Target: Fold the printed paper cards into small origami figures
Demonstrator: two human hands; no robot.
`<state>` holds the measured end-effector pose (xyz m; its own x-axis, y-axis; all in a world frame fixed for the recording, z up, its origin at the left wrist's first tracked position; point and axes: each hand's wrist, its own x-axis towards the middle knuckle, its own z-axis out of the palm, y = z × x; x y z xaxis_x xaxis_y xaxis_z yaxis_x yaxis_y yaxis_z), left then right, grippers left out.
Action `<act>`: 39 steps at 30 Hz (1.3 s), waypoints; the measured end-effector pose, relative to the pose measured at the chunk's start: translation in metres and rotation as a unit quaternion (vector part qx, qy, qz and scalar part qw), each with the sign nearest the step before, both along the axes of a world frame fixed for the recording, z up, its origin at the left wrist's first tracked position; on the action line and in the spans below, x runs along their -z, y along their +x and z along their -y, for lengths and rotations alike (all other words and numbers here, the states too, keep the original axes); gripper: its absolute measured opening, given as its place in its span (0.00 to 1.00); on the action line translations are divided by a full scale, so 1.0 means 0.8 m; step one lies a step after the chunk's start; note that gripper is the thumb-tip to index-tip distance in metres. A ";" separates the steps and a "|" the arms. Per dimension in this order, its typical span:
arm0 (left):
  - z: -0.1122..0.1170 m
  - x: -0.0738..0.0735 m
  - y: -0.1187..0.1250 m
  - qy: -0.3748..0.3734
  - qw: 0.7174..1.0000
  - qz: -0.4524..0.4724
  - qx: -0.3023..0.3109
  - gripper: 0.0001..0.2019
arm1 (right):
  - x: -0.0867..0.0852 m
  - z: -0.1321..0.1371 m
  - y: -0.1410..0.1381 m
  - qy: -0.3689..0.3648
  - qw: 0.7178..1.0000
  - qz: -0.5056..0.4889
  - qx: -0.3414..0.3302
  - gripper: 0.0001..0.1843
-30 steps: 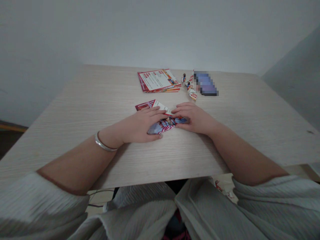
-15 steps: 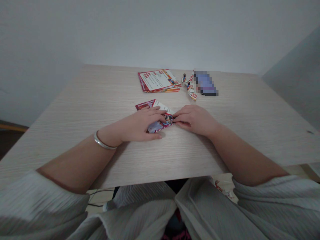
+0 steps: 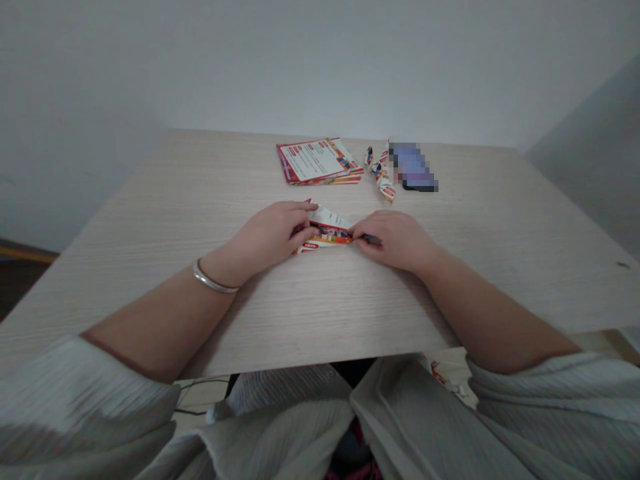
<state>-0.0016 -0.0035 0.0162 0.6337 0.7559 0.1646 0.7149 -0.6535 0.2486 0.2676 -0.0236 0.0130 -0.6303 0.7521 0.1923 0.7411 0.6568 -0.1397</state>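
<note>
A partly folded printed paper sheet (image 3: 330, 219), white with red, orange and photo print, lies on the table between my hands. My left hand (image 3: 277, 230) grips its left end, thumb at the lower edge and fingers curled over the top. At the pointed right end, my right hand (image 3: 395, 239) pinches the paper between thumb and fingers. A dark bit of the sheet shows inside the right-hand pinch. My fingers hide both ends of the paper.
Behind the hands lies a stack of printed leaflets (image 3: 320, 162). Twisted paper pieces (image 3: 381, 175) sit to its right, beside a phone (image 3: 414, 167) with a blurred screen. The pale wooden table (image 3: 200, 173) meets a wall at the back.
My left hand has gone from lying spread over the sheet to gripping its left end. The lower part has turned over, showing a white and orange strip. My right hand has barely moved.
</note>
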 end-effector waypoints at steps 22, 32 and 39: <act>-0.008 0.000 0.007 0.106 0.974 -0.189 -0.059 0.14 | 0.013 0.002 -0.013 0.048 0.994 0.032 -0.098 0.21; 0.000 -0.004 -0.004 0.054 0.994 -0.090 -0.011 0.19 | 0.015 -0.002 -0.013 0.068 0.991 0.035 -0.109 0.20; 0.018 -0.007 0.000 0.084 0.985 -0.147 0.016 0.21 | 0.017 -0.004 -0.010 0.058 0.994 0.021 -0.092 0.19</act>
